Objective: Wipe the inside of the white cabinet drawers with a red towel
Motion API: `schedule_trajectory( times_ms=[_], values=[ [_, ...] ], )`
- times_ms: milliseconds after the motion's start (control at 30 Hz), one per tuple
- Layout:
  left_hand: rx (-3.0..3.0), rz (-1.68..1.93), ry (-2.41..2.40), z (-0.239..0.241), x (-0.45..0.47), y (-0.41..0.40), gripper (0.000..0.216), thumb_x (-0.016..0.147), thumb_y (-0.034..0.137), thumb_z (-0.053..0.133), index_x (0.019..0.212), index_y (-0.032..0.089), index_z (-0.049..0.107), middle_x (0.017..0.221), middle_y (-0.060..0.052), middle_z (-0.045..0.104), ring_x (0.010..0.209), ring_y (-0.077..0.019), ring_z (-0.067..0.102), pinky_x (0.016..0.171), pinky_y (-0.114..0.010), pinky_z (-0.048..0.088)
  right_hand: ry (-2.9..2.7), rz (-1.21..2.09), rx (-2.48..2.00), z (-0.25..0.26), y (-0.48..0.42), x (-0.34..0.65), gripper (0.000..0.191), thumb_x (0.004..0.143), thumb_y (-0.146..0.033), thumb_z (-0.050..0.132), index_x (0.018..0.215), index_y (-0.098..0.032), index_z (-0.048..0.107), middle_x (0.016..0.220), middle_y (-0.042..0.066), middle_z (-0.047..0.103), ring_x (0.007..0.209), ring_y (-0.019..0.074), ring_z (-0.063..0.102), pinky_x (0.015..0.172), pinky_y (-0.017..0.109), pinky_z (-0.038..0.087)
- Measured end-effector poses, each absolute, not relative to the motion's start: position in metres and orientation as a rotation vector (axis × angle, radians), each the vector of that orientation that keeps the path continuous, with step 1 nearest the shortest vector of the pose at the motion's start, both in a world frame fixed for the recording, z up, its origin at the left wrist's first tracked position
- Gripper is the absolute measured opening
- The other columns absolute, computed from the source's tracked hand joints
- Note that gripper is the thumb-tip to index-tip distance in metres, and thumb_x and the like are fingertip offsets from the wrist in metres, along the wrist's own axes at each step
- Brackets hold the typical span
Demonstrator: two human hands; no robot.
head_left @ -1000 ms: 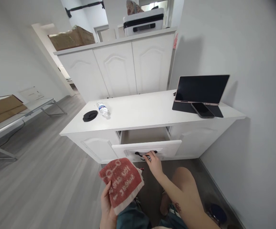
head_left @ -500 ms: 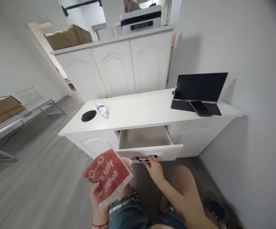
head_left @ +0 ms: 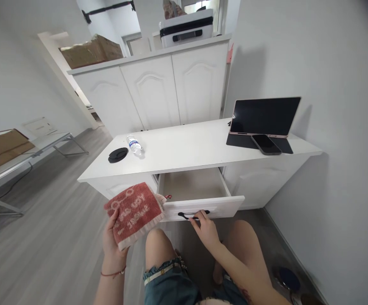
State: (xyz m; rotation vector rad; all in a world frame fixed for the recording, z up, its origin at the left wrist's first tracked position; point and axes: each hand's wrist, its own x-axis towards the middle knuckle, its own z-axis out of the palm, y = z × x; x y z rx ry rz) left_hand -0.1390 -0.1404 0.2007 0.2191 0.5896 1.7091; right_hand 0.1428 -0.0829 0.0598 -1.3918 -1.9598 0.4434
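Observation:
My left hand (head_left: 113, 237) grips a folded red towel (head_left: 133, 212) with pale lettering and a cream border, held up just left of the open drawer (head_left: 193, 186). The drawer is pulled out of a low white cabinet (head_left: 187, 148) and its inside looks bare. My right hand (head_left: 205, 223) has its fingers curled on the drawer's black handle (head_left: 192, 215). My bare knees show below the drawer front.
On the cabinet top lie a water bottle (head_left: 135, 145), a black round lid (head_left: 118, 154), a propped tablet (head_left: 265, 116) and a phone (head_left: 266, 144). Tall white cupboards (head_left: 152, 89) stand behind. A folding table (head_left: 21, 148) with cardboard is at left; a wall is close on the right.
The drawer has slid out further, pulled by my right hand. My left hand has raised the red towel and carried it to the left, level with the drawer front.

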Motion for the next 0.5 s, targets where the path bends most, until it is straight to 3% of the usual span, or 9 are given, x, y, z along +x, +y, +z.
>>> schedule_trajectory(
  times_ms=[200,500],
  values=[
    [0.266,1.63,0.737,0.229,-0.141,-0.102,0.031,0.096,0.022,0.04,0.099,0.019,0.07,0.092,-0.007,0.076,0.09,-0.0233,0.071,0.098,-0.042,0.049,-1.965,0.423,-1.389,0.055,-0.097,0.144,0.037,0.097,-0.046,0.035,0.086,-0.02,0.059,0.09,0.007,0.062,0.072,0.019,0.065,0.058,0.027,0.046],
    [0.293,1.437,0.927,0.231,-0.145,-0.06,0.023,0.093,0.022,0.047,0.099,0.017,0.068,0.088,-0.006,0.076,0.084,-0.0238,0.072,0.092,-0.043,0.053,-1.974,0.408,-1.395,0.056,-0.111,0.144,0.039,0.097,-0.046,0.033,0.086,-0.019,0.059,0.089,0.006,0.062,0.07,0.0181,0.066,0.057,0.026,0.047]
  ],
)
